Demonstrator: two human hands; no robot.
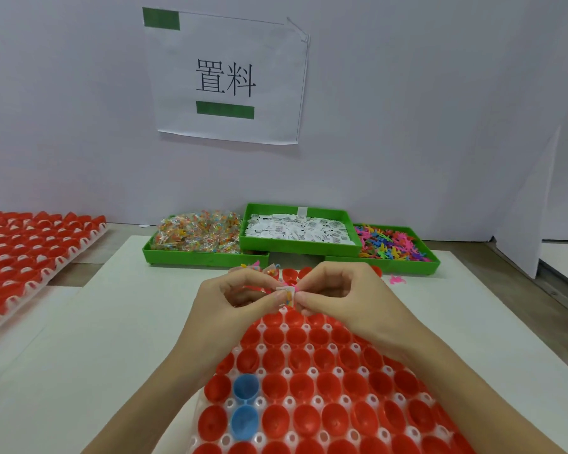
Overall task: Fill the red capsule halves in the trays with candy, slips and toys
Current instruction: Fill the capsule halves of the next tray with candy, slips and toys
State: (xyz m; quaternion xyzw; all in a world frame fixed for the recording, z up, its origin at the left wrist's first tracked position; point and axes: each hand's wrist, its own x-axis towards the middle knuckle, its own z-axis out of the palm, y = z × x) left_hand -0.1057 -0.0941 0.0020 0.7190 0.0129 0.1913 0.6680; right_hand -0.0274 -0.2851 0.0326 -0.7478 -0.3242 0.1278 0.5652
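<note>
A white tray (287, 371) of open red capsule halves (304, 386) lies right in front of me, with two blue halves (245, 388) at its near left. My left hand (230, 299) and my right hand (338, 296) meet above the tray's far part. Together they pinch a small clear candy packet (286, 294) with a bit of pink behind it. A few far capsule halves (271, 270) hold packets and toys. Three green bins stand beyond: candy packets (199, 235), paper slips (295, 229), colourful toys (392, 245).
A second tray of red capsule halves (23, 253) lies at the far left. One pink toy (397, 280) lies loose on the white board in front of the toy bin. A white wall with a paper sign (227, 80) closes off the back.
</note>
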